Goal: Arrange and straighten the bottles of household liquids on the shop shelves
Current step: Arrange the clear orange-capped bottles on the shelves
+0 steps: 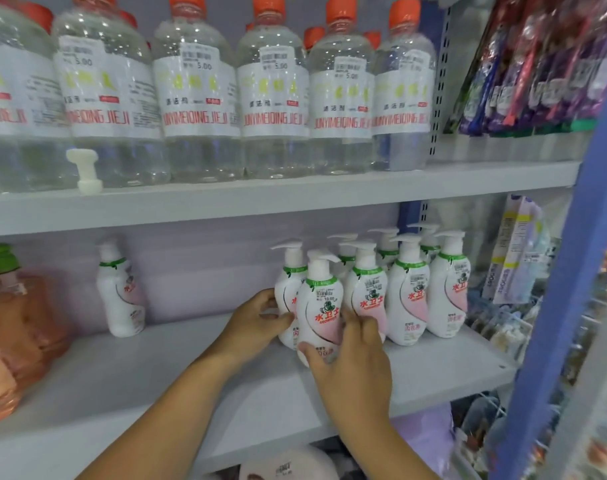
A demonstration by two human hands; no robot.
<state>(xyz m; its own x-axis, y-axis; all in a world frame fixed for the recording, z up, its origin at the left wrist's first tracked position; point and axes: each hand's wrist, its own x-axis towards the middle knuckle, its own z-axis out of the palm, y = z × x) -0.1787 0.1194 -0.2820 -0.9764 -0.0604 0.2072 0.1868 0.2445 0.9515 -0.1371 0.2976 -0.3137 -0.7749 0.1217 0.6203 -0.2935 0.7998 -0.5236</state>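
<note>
Evidently, a single white pump bottle [321, 306] is being held between both hands at the front of the lower shelf [156, 382], just ahead of the cluster of matching pump bottles [409, 289] gathered at the shelf's right end. The right hand [350, 365] is being wrapped round the bottle's lower body, thumb across the front of the label and fingers curled behind, while the left hand [257, 320] is being pressed against the bottle's left flank with fingers closing on it. The two-sided hold is judged to be serving rotation and alignment: the label is being kept facing outward, and the bottle is probably being lined up with the front row beside it.

One further pump bottle [122, 292] is being left well apart to the left, near the back wall, and is likely to be waiting its turn. On the upper shelf [295, 195], clear bottles with orange caps [198, 91] are being kept in a close row with labels forward; a small white plastic piece [84, 171] is standing before them.

Much is being obscured. The held bottle's base is being covered by the right hand, so whether it is resting on the shelf or being lifted cannot be told. The bottle directly behind it is being largely hidden. The orange containers [15, 334] at far left are being cut off by the frame, and the hanging packets [537, 64] at right are being blurred beyond reading.
</note>
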